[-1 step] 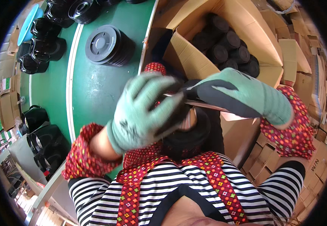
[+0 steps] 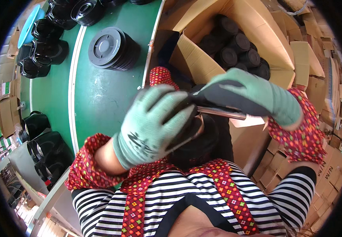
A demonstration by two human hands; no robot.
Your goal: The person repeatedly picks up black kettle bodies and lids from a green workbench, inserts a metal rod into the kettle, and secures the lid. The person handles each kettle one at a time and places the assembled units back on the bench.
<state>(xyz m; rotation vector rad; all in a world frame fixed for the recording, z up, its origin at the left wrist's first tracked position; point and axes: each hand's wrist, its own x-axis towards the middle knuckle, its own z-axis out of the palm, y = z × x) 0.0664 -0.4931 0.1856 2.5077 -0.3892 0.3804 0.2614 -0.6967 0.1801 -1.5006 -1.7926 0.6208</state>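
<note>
Both hands wear green knit gloves with dark palms and meet in front of my body. My right hand (image 2: 242, 96) is closed on a slim flat thing with a shiny coppery edge (image 2: 222, 113); its kind does not show. My left hand (image 2: 151, 126) is curled at the left end of that thing, fingertips blurred and partly hidden. A thin, pale loop or strip (image 2: 199, 125) shows beside its fingers; I cannot tell whether the hand holds it. Below the hands is a dark rounded thing (image 2: 196, 148), partly covered. A pale pinkish sheet (image 2: 252, 121) shows under my right hand.
On the green table (image 2: 96, 102) at left stands a stack of black round lids (image 2: 108, 47). Glossy black parts (image 2: 46, 51) and a blue basin (image 2: 31, 25) line its far left. At right, an open carton (image 2: 257, 19) holds several black cylinders (image 2: 240, 43). Flattened cardboard (image 2: 317, 75) lies beyond.
My right hand has shifted slightly left, and more of the coppery edge shows. My left hand has moved slightly down, its fingers still blurred. The lids and carton stay in place.
</note>
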